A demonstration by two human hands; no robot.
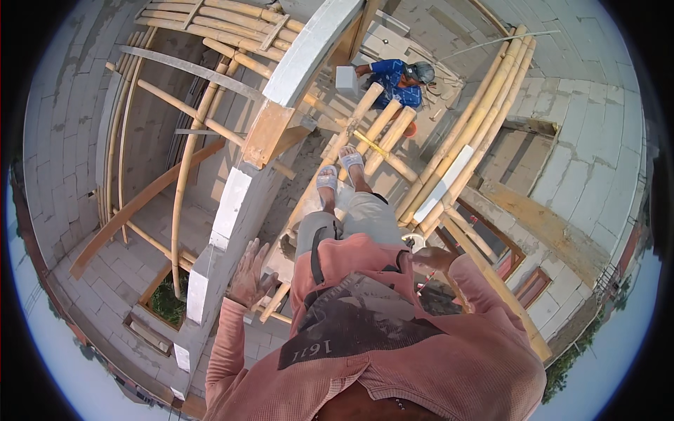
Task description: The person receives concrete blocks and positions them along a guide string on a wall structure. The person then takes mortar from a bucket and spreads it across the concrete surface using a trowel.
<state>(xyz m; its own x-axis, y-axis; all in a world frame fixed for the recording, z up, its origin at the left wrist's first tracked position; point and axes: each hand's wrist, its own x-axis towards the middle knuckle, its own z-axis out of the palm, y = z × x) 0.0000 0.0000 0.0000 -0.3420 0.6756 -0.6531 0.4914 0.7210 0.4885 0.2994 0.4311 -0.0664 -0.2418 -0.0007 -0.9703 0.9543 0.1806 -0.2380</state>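
I stand high up on bamboo scaffold poles [379, 126], my sandalled feet [328, 179] on them. My left hand [249, 278] is dusty, with fingers spread, and hovers by the top of a white block wall [232, 203] at my left; it holds nothing. My right hand [430, 259] sits at my right hip next to slanting bamboo poles [463, 151] and a small white round rim [415, 241]. Whether it grips anything is unclear. Below me, a person in a blue shirt [394, 77] holds up a white block [346, 79].
A curved white block arch [309, 49] rests on a wooden support [265, 133] over bent bamboo formwork [210, 28]. Grey block walls ring the space. A wooden plank [140, 203] slants at the left, and a deep drop lies below the scaffold.
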